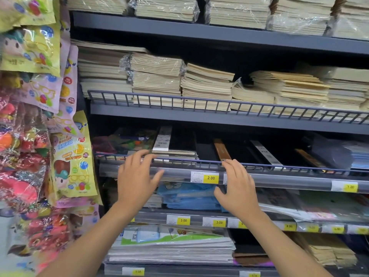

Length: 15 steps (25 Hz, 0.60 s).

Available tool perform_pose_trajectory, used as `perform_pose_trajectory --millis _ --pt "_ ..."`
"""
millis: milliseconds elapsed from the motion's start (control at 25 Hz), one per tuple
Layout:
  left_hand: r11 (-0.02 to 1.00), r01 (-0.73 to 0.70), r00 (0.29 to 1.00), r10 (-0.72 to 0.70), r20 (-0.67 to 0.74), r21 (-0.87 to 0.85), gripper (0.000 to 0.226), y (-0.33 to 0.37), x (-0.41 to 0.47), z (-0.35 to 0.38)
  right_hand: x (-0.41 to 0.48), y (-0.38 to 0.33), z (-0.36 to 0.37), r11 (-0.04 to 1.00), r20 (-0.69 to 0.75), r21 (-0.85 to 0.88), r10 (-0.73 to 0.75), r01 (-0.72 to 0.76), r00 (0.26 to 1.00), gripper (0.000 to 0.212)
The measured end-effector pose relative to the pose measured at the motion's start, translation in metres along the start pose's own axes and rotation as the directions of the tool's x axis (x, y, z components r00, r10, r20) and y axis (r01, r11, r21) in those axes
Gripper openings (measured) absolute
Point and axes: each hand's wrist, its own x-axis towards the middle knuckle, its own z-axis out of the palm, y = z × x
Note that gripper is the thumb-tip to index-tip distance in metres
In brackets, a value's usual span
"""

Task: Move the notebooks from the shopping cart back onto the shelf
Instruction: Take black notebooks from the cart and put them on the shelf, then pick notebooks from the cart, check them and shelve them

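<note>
A stack of dark notebooks [175, 145] with a white paper band lies on the middle shelf behind a low wire rail [199, 162]. My left hand [137, 178] hovers in front of that rail, fingers spread, fingertips just below the stack's left front corner. To the right of the stack, my right hand [238, 186] is also spread and holds nothing, its fingertips at the rail. More dark notebooks [259, 150] lie further right on the same shelf. The shopping cart is out of view.
Stacks of beige exercise books [205, 84] fill the two shelves above. Blue folders [189, 196] and white paper pads [171, 248] lie on lower shelves with yellow price tags [211, 178]. Colourful toy packets [36, 136] hang along the left side.
</note>
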Motion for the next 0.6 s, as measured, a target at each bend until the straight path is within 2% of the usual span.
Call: perform_pose_trajectory --millis 200,360,520,600 --pt "0.993 0.004 0.998 -0.012 0.069 0.117 0.055 -0.003 -0.015 0.02 0.001 0.008 0.008 0.999 -0.037 0.024 -0.029 0.03 0.999 0.076" --pt "0.982 -0.004 0.984 -0.029 0.174 0.188 0.045 0.002 -0.022 0.014 0.001 0.006 0.001 0.998 0.001 0.06 -0.015 0.015 1.0 0.072" --pt "0.983 -0.004 0.927 -0.065 0.369 0.182 0.033 0.006 -0.016 -0.011 0.011 0.001 -0.026 0.999 0.195 0.037 -0.016 0.009 0.981 0.069" --pt "0.985 0.029 0.859 -0.111 0.499 0.169 0.038 0.013 0.003 -0.034 0.027 0.001 -0.048 0.999 0.361 0.043 -0.008 -0.009 0.933 0.07"
